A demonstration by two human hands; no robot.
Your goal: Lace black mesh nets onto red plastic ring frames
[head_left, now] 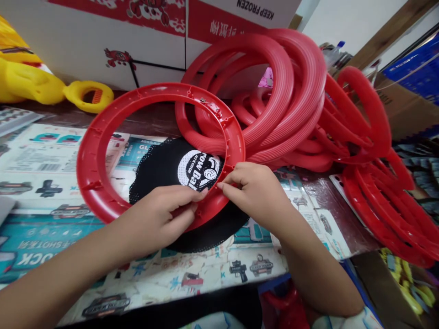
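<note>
A red plastic ring (99, 137) lies tilted on the table with its inner side up, showing small pegs. Under and inside it sits a black mesh disc (161, 171) with a white round logo. My left hand (164, 219) pinches the mesh edge against the ring's near rim, fingers closed. My right hand (252, 189) pinches the same spot from the right, fingertips almost touching the left hand's.
A heap of red rings (291, 100) leans at the back right, more (394, 214) lie at the right edge. A white and red carton (137, 41) stands behind. Yellow plastic parts (44, 87) sit back left. Printed packaging sheets (44, 183) cover the table.
</note>
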